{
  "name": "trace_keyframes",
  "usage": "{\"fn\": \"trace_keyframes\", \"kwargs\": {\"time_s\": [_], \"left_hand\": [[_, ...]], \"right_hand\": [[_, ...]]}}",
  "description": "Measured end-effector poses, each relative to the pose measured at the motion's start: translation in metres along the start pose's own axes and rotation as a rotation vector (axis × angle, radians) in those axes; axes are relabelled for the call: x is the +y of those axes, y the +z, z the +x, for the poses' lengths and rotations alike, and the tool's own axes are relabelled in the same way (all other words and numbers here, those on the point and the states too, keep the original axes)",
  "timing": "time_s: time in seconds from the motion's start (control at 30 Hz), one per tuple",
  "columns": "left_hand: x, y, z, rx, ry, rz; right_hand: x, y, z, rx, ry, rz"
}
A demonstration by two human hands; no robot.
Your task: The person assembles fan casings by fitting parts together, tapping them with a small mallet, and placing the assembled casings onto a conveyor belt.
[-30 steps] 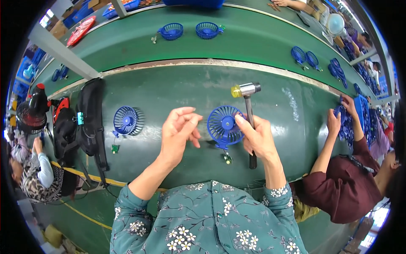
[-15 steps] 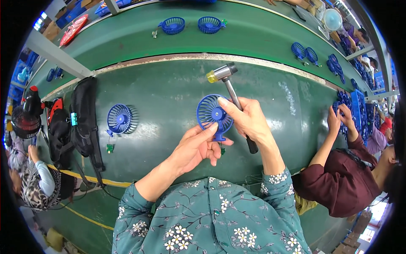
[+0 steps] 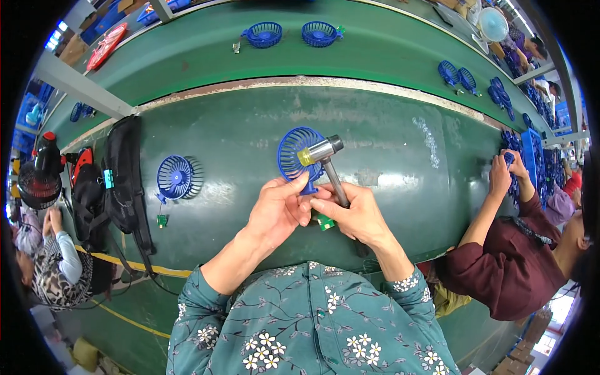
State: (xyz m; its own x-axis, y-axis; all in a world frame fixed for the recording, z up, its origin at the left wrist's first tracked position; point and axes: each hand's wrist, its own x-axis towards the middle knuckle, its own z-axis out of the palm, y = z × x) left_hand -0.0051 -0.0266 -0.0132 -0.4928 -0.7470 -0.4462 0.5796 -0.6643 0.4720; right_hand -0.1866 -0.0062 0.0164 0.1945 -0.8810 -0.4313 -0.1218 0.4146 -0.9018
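My left hand (image 3: 270, 214) grips the short neck of a round blue fan cage (image 3: 289, 150), its slatted ring tilted up off the table. In my right hand (image 3: 360, 216) is a small hammer (image 3: 321, 151) with a steel head and a yellow tip. The hammer head overlaps the right part of the cage from my viewpoint; whether they touch I cannot tell. A green circuit board (image 3: 325, 222) shows below the cage's neck, close to my right fingers. Left of my hands, a second blue fan cage (image 3: 175, 177) lies on the green table, its own circuit board (image 3: 162, 220) hanging from a wire.
Beyond the table's far edge, several blue fan cages (image 3: 262, 35) sit on a green conveyor belt (image 3: 375, 53). At the left lie a black bag (image 3: 124, 181) and a black desk fan (image 3: 40, 175). A co-worker in maroon (image 3: 506, 269) works at the right, near a blue crate (image 3: 530, 156).
The cage has shifted left and slightly up. My right hand has come down and left, its thumb off the cage, bringing the hammer head before it. The belt's cages have slid right.
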Motion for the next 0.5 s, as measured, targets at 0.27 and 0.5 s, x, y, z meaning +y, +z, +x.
{"fn": "trace_keyframes", "kwargs": {"time_s": [0.27,0.5], "left_hand": [[-0.009,0.008,0.004,0.025,0.079,0.142],[-0.007,0.000,-0.001,0.058,0.210,0.380]], "right_hand": [[-0.010,-0.020,-0.007,-0.017,-0.104,-0.326],[-0.007,-0.016,-0.005,0.077,-0.371,-0.714]]}}
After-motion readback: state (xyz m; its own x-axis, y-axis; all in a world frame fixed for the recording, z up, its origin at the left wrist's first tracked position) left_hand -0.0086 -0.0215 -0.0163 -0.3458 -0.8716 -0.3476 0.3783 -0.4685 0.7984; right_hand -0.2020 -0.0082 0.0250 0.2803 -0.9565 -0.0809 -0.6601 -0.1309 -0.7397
